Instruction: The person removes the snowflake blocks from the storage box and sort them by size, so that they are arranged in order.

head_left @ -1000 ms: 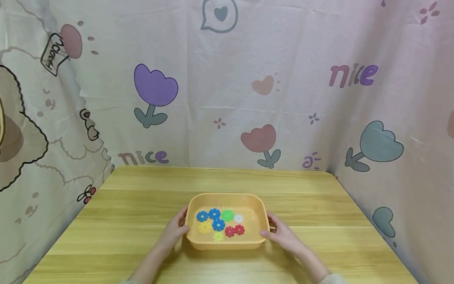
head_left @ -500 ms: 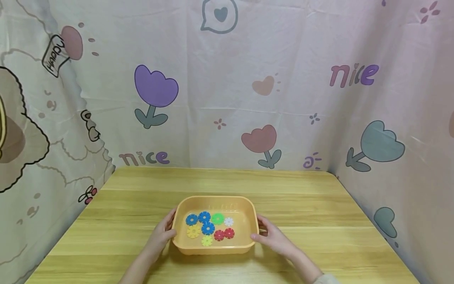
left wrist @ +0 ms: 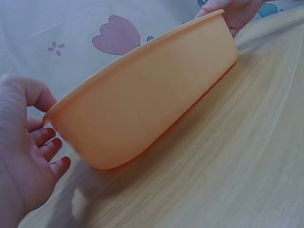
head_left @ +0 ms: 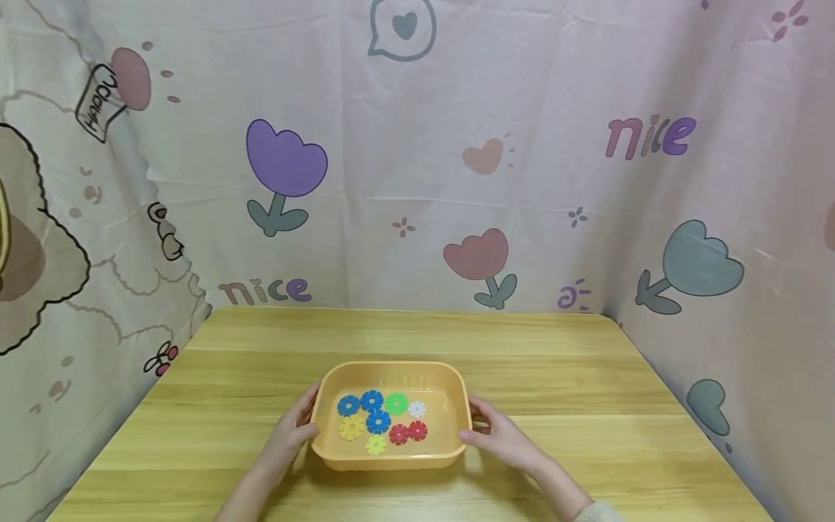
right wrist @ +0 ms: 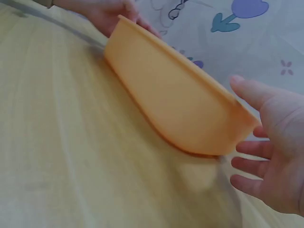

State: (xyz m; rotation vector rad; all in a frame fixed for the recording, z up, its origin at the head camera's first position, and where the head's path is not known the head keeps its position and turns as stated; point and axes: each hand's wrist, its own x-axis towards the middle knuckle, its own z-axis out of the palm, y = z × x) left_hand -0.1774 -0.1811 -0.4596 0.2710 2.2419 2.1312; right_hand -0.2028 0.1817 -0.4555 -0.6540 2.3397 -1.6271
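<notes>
A: Surface and room, from the left?

B: Pale side drape (head_left: 111,312), dark-outlined printed figure at its edge. Then wood-grain table (head_left: 554,362), yellowish bands running crosswise, far corners rounded, back edge close up to the printed backdrop (head_left: 404,109). On that cloth: purple tulip (head_left: 287,163), pink tulip (head_left: 478,255), grey-green tulip (head_left: 703,261) toward the right, where the fabric folds.

A: And at the near part of the table?

B: Left hand (head_left: 285,438) first, grasping the left end of an orange-yellow basin (head_left: 391,464), thumb at the rim. Basin upright, near the front of the table, a little left of its middle. Inside, lying flat: two blue discs on the left with yellow disc (head_left: 344,429) just in front, a third blue disc (head_left: 372,428), pale yellow disc (head_left: 375,449), green disc (head_left: 396,397), red discs (head_left: 394,436) side by side, white disc (head_left: 417,415). Right hand (head_left: 504,438) last, holding the opposite end, thumb at the near corner; pale sleeve (head_left: 600,512) behind it.

A: Any writing?

B: Far left, a tilted printed sign (head_left: 96,103); its letters I cannot read surely. Next, lower "nice" lettering (head_left: 277,291). Upper right, larger "nice" lettering (head_left: 664,138), pink through purple.
</notes>
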